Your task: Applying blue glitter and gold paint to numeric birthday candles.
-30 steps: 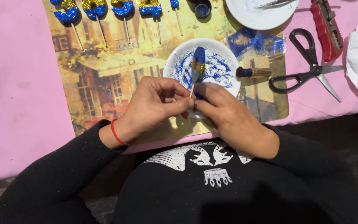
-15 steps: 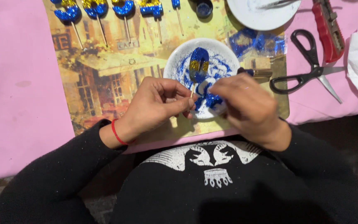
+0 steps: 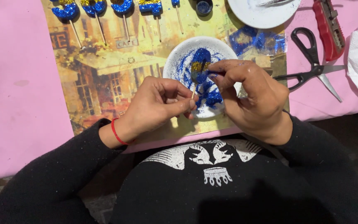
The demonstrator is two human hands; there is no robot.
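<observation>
A glittered pick [image 3: 200, 66] is held over a plate [image 3: 179, 56] by both hands.

The pick's thin stick is pinched by the left hand [image 3: 158, 105], closed around it at 7 o'clock of the plate. The blue and gold top is touched by the fingertips of the right hand [image 3: 251, 97], pinched narrow at 4 o'clock. Blue glitter is scattered in the plate, which is set on a picture mat [image 3: 104, 74]. Finished picks [image 3: 123, 6] are lined up at 11 o'clock, and scissors [image 3: 311, 62] lie at 3 o'clock on the pink desk [image 3: 17, 83].
</observation>
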